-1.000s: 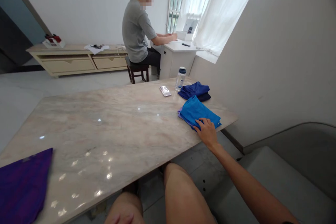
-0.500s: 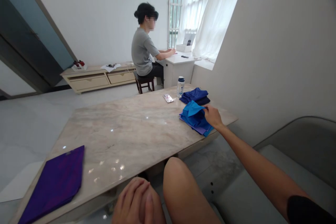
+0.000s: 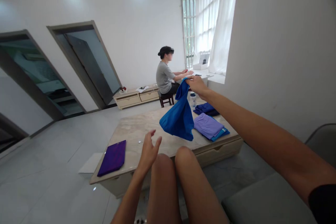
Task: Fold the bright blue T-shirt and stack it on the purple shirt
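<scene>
A blue piece of cloth, perhaps a garment (image 3: 178,117), hangs in the air over the table from my right hand (image 3: 197,85), which pinches its top end. My left hand (image 3: 151,148) is raised above the table's near edge, fingers apart and holding nothing, left of the hanging cloth. A folded lilac cloth (image 3: 208,125) lies on the right part of the table, over a brighter blue one (image 3: 222,134). Behind them sits a dark blue cloth pile (image 3: 206,109). At the left end of the table rests a folded purple cloth (image 3: 112,157).
The marble-look table (image 3: 136,126) stands before my knees. A bottle (image 3: 193,99) is near its far edge. Beyond, a person (image 3: 165,77) sits on a stool at a white desk by the window. A low cabinet (image 3: 128,101) lines the wall; a grey sofa (image 3: 252,199) is at right.
My right hand has lifted the blue cloth off the pile, uncovering the lilac one. My left hand has left my knee and risen over the table. The view has tilted up.
</scene>
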`<state>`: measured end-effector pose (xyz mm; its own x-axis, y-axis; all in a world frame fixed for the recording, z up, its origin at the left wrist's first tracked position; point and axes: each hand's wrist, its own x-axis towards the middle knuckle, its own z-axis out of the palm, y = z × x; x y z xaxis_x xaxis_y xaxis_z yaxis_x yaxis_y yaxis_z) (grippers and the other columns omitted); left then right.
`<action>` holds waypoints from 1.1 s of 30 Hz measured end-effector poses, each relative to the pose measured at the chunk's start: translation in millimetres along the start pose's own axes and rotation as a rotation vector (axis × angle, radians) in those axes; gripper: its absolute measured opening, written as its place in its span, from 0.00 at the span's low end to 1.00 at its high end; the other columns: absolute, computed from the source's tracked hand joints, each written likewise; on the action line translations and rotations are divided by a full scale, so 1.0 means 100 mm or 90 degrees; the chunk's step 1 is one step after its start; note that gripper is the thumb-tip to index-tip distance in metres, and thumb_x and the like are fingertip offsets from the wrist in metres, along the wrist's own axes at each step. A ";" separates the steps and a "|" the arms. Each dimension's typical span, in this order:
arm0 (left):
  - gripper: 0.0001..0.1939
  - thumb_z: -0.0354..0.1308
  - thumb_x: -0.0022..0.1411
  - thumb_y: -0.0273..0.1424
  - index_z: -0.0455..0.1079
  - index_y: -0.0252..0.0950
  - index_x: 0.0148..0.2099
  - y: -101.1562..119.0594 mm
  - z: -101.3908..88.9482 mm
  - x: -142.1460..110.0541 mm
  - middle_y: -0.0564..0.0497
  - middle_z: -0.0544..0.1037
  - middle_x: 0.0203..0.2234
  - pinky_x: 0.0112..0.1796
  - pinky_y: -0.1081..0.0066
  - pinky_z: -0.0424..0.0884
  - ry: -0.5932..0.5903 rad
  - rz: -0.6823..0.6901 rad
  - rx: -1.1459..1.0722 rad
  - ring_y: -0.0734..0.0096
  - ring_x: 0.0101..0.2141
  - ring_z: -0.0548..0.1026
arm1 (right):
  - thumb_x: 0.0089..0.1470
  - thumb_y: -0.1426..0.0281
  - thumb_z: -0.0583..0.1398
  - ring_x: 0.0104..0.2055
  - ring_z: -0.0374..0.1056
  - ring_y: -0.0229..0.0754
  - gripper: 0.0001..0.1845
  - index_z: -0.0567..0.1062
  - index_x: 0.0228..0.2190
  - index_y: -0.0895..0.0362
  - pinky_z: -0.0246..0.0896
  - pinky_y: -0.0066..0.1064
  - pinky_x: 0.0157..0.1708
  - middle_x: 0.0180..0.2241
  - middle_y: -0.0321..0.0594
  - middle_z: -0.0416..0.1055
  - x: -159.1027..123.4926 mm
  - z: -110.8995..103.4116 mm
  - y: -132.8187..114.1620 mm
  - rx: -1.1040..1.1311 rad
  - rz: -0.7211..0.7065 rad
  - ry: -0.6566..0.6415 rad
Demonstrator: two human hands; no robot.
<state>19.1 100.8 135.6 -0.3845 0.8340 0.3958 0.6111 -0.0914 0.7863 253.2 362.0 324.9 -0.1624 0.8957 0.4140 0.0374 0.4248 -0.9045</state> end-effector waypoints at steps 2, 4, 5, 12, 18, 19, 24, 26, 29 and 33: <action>0.33 0.67 0.66 0.47 0.67 0.36 0.66 0.18 0.00 0.31 0.31 0.72 0.66 0.67 0.44 0.66 0.069 0.014 -0.023 0.44 0.67 0.71 | 0.68 0.69 0.67 0.29 0.72 0.37 0.05 0.80 0.41 0.59 0.74 0.28 0.31 0.28 0.37 0.78 -0.20 0.18 -0.08 0.011 0.023 -0.063; 0.40 0.72 0.61 0.47 0.64 0.36 0.69 0.32 0.06 0.57 0.30 0.70 0.69 0.69 0.47 0.64 0.062 0.019 -0.082 0.45 0.69 0.69 | 0.69 0.72 0.65 0.28 0.72 0.37 0.04 0.80 0.39 0.59 0.73 0.28 0.31 0.28 0.38 0.78 -0.42 0.36 -0.07 0.022 0.065 -0.128; 0.42 0.74 0.60 0.47 0.64 0.36 0.69 0.37 0.10 0.67 0.31 0.72 0.67 0.67 0.49 0.66 0.025 0.014 -0.125 0.46 0.68 0.70 | 0.69 0.73 0.65 0.28 0.73 0.37 0.04 0.79 0.39 0.59 0.73 0.28 0.31 0.29 0.38 0.78 -0.52 0.45 -0.04 0.032 0.081 -0.158; 0.23 0.73 0.56 0.50 0.79 0.34 0.39 0.56 0.11 1.16 0.49 0.82 0.30 0.42 0.63 0.75 -0.117 -0.046 -0.271 0.61 0.36 0.78 | 0.71 0.68 0.64 0.26 0.65 0.33 0.09 0.77 0.37 0.58 0.57 0.22 0.25 0.25 0.31 0.70 -0.58 0.78 0.01 0.043 0.062 -0.241; 0.11 0.66 0.54 0.34 0.78 0.33 0.39 0.98 -0.61 1.78 0.52 0.82 0.31 0.43 0.68 0.73 0.006 0.054 -0.222 0.69 0.35 0.75 | 0.63 0.52 0.70 0.39 0.70 0.41 0.21 0.81 0.43 0.58 0.65 0.26 0.36 0.36 0.38 0.78 -0.32 0.71 -0.19 -0.071 -0.178 -0.247; 0.11 0.65 0.55 0.32 0.78 0.32 0.39 1.07 -0.76 1.86 0.52 0.81 0.31 0.43 0.68 0.73 0.017 0.073 -0.202 0.69 0.35 0.75 | 0.58 0.55 0.74 0.41 0.72 0.44 0.20 0.83 0.43 0.58 0.67 0.28 0.39 0.37 0.38 0.80 -0.30 0.69 -0.19 -0.125 -0.210 -0.271; 0.09 0.57 0.53 0.23 0.74 0.35 0.37 1.39 -1.38 1.92 0.56 0.75 0.26 0.36 0.72 0.69 0.128 0.120 -0.088 0.71 0.30 0.71 | 0.61 0.68 0.66 0.40 0.76 0.49 0.09 0.86 0.32 0.59 0.66 0.30 0.40 0.31 0.42 0.80 -0.44 0.63 -0.08 -0.485 -0.159 -0.332; 0.10 0.55 0.52 0.21 0.73 0.36 0.36 1.43 -1.58 1.80 0.56 0.73 0.25 0.34 0.73 0.67 0.188 0.094 -0.039 0.70 0.30 0.70 | 0.64 0.68 0.62 0.42 0.78 0.50 0.13 0.88 0.37 0.58 0.67 0.30 0.41 0.36 0.47 0.82 -0.57 0.62 -0.02 -0.576 -0.089 -0.305; 0.12 0.54 0.51 0.19 0.72 0.37 0.35 1.42 -1.89 1.60 0.55 0.73 0.26 0.33 0.73 0.65 0.265 0.037 0.019 0.69 0.30 0.69 | 0.62 0.71 0.63 0.48 0.80 0.55 0.15 0.89 0.45 0.55 0.71 0.35 0.45 0.45 0.52 0.84 -0.67 0.56 -0.03 -0.628 -0.043 -0.285; 0.12 0.54 0.51 0.19 0.71 0.38 0.36 1.42 -2.35 1.51 0.55 0.72 0.26 0.33 0.73 0.64 0.319 -0.002 0.087 0.69 0.31 0.69 | 0.58 0.76 0.64 0.56 0.77 0.60 0.21 0.87 0.51 0.55 0.71 0.44 0.55 0.52 0.54 0.82 -0.40 0.35 -0.42 -0.662 -0.116 -0.231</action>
<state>-115.3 85.8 418.3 -0.6507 0.4677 0.5982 0.6808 0.0103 0.7324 224.1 303.8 342.9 -0.5220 0.7893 0.3233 0.7631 0.6015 -0.2366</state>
